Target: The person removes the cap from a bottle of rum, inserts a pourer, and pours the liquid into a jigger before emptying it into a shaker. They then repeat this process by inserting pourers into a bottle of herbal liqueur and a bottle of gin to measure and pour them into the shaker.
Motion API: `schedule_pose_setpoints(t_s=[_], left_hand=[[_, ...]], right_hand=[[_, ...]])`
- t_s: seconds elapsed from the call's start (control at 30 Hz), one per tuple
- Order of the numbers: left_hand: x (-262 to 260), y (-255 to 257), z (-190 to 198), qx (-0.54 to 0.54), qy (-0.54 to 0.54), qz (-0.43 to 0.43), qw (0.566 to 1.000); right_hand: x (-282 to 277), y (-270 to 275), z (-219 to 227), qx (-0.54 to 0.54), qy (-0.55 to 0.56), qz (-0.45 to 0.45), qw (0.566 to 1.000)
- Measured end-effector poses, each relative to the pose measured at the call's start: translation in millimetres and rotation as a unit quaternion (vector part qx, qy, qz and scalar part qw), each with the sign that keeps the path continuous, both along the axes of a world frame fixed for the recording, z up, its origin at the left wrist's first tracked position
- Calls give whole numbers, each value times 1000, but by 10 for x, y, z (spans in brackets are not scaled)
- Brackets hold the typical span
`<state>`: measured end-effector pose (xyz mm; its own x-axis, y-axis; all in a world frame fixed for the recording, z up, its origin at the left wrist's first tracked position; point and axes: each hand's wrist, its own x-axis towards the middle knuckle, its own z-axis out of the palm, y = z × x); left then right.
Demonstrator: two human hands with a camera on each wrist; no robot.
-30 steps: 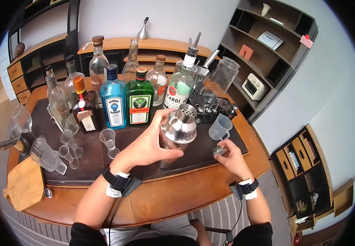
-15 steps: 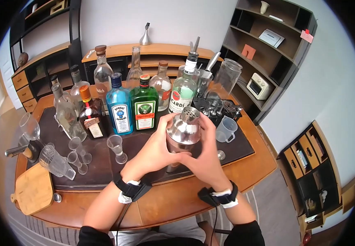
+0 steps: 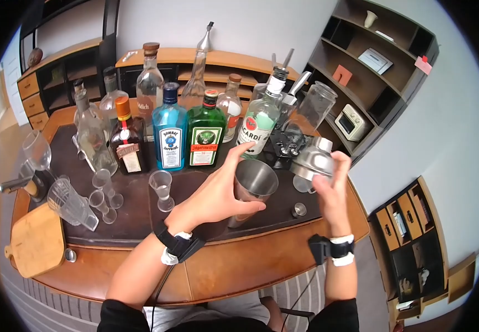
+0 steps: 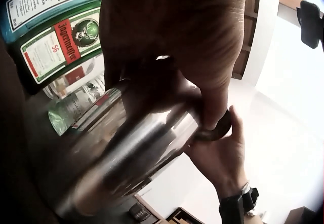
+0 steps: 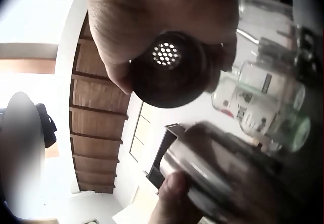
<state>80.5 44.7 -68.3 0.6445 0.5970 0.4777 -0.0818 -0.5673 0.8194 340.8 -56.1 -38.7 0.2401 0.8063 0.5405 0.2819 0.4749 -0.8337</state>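
Note:
My left hand [image 3: 211, 196] grips the open metal shaker tin [image 3: 256, 181] around its upper side, thumb toward me. The tin's mouth faces up, and its lower part is partly behind the hand. To the right of it, my right hand [image 3: 334, 193] holds the shaker's domed strainer top [image 3: 312, 160], raised apart from the tin. In the right wrist view the strainer top's hollow underside [image 5: 172, 84] shows, with light through its holes. A small metal cap [image 3: 299, 209] sits on the dark table mat below the right hand.
Several bottles stand behind the tin, among them a blue one [image 3: 170, 133], a green one [image 3: 206, 135] and a Bacardi bottle [image 3: 256, 130]. Small glasses [image 3: 161, 188] and a cutting board [image 3: 37, 240] lie left. A measuring cup [image 3: 302, 184] is partly hidden behind the strainer top.
The right hand set the small cap on the mat, reached the shaker and pulled the strainer top off, carrying it right. The left hand has kept its grip on the tin.

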Motion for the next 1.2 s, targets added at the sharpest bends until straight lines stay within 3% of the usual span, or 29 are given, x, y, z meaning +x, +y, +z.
schedule_pose_setpoints(t_s=[0.07, 0.17, 0.27, 0.4, 0.53, 0.63, 0.73, 0.83, 0.97, 1.07, 1.17, 1.2], left_hand=[[-1, -14, 27, -43, 15, -20, 999], [-4, -33, 41, -45, 21, -11, 999], [-1, -28, 21, -60, 30, -16, 998], [2, -33, -6, -18, 26, -6, 999], [-2, -35, 1, -26, 25, -11, 999], [-1, -32, -9, -22, 22, -9, 999], [8, -37, -5, -24, 19, -8, 1000], [6, -36, -9, -19, 21, -5, 1000], [0, -45, 4, -47, 26, -13, 998], [-10, -63, 47, -91, 38, -22, 995], [5, -53, 2, -44, 32, -2, 999], [10, -63, -9, -45, 31, 2, 999]], right_hand=[[139, -193, 142, -26, -142, -113, 983], [368, -352, 76, -107, -174, -138, 969], [444, -550, 90, -238, -292, -158, 913], [452, -573, 7, -271, -424, -143, 852], [385, -553, -30, -285, -385, -171, 861], [474, -527, -55, -234, -353, -165, 891], [531, -493, -108, -229, -355, -177, 889], [450, -482, -126, -299, -338, -158, 878], [509, -480, -276, -287, -374, -148, 870], [377, -528, -165, -248, -429, -152, 855], [251, -533, -127, -116, -458, -179, 863], [196, -526, -174, -109, -375, -140, 910]])
